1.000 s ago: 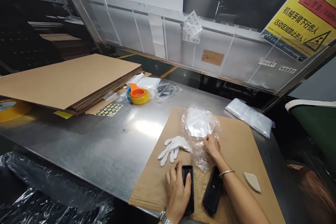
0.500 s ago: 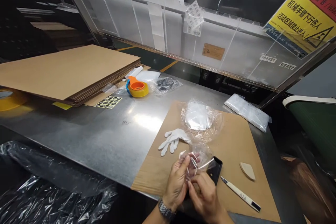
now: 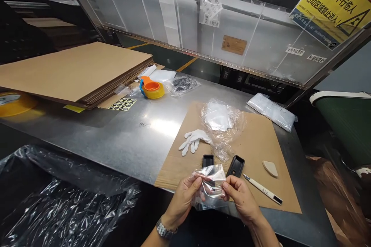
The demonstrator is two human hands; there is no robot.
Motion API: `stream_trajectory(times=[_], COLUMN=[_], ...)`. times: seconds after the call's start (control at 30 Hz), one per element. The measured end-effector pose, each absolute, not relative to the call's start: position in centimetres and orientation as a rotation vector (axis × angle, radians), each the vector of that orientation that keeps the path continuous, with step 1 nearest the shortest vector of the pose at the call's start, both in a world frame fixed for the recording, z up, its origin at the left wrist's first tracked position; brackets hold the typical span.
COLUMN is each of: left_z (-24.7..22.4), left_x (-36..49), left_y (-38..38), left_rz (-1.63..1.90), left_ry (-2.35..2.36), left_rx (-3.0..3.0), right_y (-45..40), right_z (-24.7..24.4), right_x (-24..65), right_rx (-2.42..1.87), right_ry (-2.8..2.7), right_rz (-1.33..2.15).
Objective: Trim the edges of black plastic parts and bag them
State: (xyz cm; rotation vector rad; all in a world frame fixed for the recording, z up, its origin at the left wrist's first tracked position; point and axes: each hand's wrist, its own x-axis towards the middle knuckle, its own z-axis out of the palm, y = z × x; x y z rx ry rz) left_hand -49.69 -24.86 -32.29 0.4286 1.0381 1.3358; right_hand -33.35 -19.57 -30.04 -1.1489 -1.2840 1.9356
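A small clear plastic bag (image 3: 213, 179) is stretched between my two hands, above the front edge of the cardboard sheet (image 3: 176, 166). My left hand (image 3: 185, 193) pinches its left side, thumb on top. My right hand (image 3: 239, 195) pinches the right edge between thumb and fingers. Just behind the bag lie two black tray-like plastic pieces: one (image 3: 208, 160) partly hidden by the bag, the other (image 3: 236, 166) near my right fingers. A white craft knife (image 3: 263, 190) marked A26 rests to the right, with a beige wedge-shaped pad (image 3: 270, 168) beyond it.
A white glove (image 3: 194, 141) and an opened clear bag of white sheets (image 3: 218, 117) lie on the cardboard. Farther left are a tape dispenser (image 3: 153, 88), a sticker sheet (image 3: 124, 104) and stacked cardboard (image 3: 78, 71). A wrapped white pack (image 3: 272, 112) sits at the right.
My hands have moved apart, spreading the formerly crumpled bag flat between them. Both black pieces now show behind it; earlier only one was partly visible. The camera view has shifted slightly.
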Motion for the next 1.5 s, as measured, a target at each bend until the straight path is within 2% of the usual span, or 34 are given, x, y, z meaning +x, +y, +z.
stream_trajectory(times=[0.13, 0.2, 0.37, 0.5, 0.6, 0.73, 0.97, 1.23, 1.4, 1.5], left_z=[-32.6, -32.3, -31.1, -31.0, -31.2, -31.5, -31.7, -31.7, -33.5, -33.2], left_x=[-49.9, -49.8, -49.6, -50.1, -50.2, -49.4, -49.0, -49.4, -50.6, -51.2], left_y=[-25.8, -26.4, -26.8, -26.3, -26.1, -26.1, -25.9, -26.4, -27.0, -28.0], left_rz=[1.687, 1.717, 1.456, 1.219, 1.075, 1.152, 1.728, 1.757, 1.856, 1.748], left_ry=[1.628, 1.849, 1.423, 0.881, 0.752, 0.854, 1.195, 1.297, 1.580, 1.656], left_rx=[0.622, 0.871, 1.087, 0.817, 0.636, 0.521, 0.241, 0.234, 0.299, 0.499], right_y=[-20.0, -20.1, -20.4, -20.5, -19.9, -19.3, -23.3, -24.7, -24.0, -24.0], right_z=[-29.7, -29.4, -27.8, -26.4, -26.4, -28.3, -32.0, -32.5, -32.6, -31.9], right_x=[-33.5, -33.7, -34.4, -34.7, -35.0, -35.3, -35.8, -38.0, -38.0, -38.1], right_rx=[-1.178, -1.179, -1.061, -0.926, -0.939, -0.981, -1.064, -1.184, -1.239, -1.220], right_ry=[-1.358, -1.396, -1.574, -1.660, -1.442, -1.185, -0.768, -1.115, -1.311, -1.508], right_rz=[1.846, 1.805, 1.825, 2.079, 2.177, 2.143, 2.027, 1.802, 1.629, 1.548])
